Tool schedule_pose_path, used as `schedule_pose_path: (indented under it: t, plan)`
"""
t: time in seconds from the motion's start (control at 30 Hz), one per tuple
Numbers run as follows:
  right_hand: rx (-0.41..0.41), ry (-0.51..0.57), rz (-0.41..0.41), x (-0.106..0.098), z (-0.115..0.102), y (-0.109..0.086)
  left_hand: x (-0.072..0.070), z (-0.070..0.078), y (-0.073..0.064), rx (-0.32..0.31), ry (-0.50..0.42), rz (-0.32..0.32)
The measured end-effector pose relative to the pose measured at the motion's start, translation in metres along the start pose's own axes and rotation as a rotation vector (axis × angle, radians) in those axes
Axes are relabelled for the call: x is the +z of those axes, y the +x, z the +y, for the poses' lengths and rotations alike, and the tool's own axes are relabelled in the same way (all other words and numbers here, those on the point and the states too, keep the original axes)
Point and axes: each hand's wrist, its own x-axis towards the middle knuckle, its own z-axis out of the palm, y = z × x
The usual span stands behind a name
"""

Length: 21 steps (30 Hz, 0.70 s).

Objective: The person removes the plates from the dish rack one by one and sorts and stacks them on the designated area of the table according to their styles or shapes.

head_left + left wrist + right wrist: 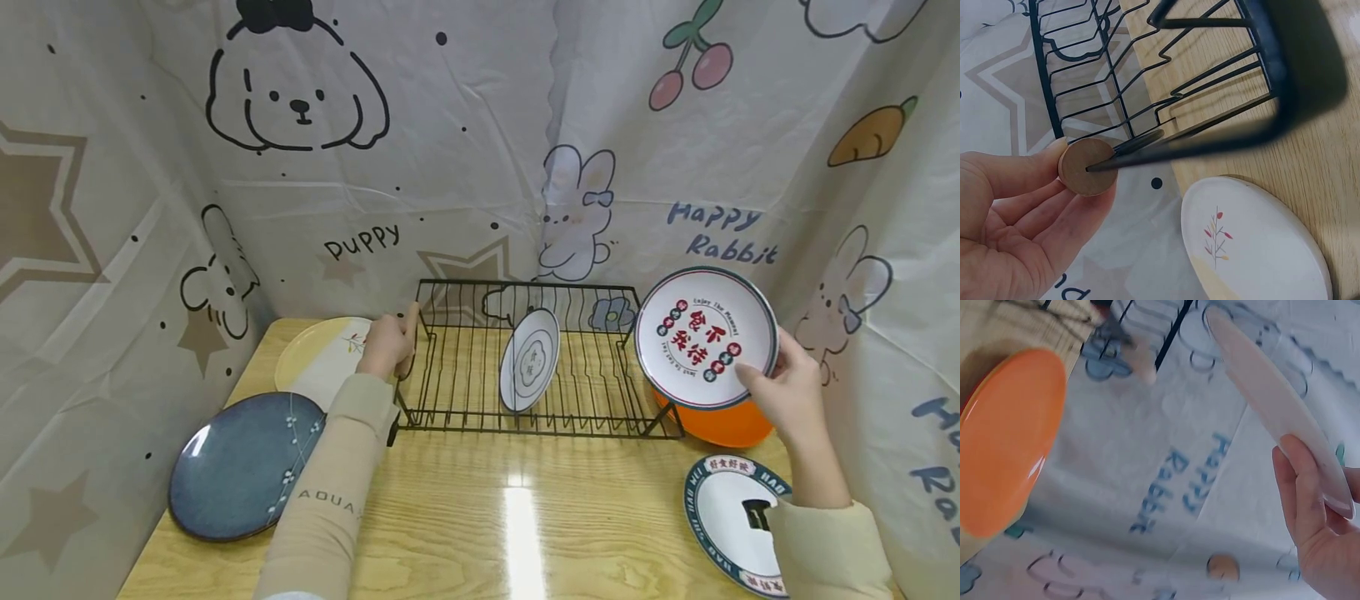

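Observation:
My left hand (384, 348) is at the left end of a black wire dish rack (465, 431). In the left wrist view its thumb and fingers grip a round wooden knob (1087, 169) on the rack's end handle. Up at the right, my right hand (791, 387) holds a white plate (693, 325) with red and teal lettering by its right edge, thumb on the face. The right wrist view catches this plate edge-on, with fingers behind it. A smaller white plate (532, 354) with a grey printed centre stands tilted in the middle of the rack.
Partly beneath the held plate lies an orange plate (731, 425). A teal-rimmed plate (720, 525) sits in front of it, partly covered by my sleeve. At the left are a dark blue plate (232, 467) and a yellow-and-white plate (307, 350). Printed cloth (465, 167) surrounds the wooden table (450, 517).

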Motion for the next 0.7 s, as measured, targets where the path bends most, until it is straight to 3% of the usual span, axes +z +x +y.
schedule_pose_path:
  t: [0.37, 0.53, 0.7]
  plan:
    - [0.33, 0.08, 0.095, -0.041, 0.052, -0.018, -0.001, 0.0, 0.0, -0.012, 0.007, 0.002]
    - [0.392, -0.009, 0.041, -0.049, 0.077, -0.032, -0.001, 0.001, 0.0, -0.014, 0.005, 0.004]
    - [0.51, -0.006, -0.057, -0.054, 0.103, -0.042, -0.001, 0.001, 0.0, -0.017, 0.004, -0.004]
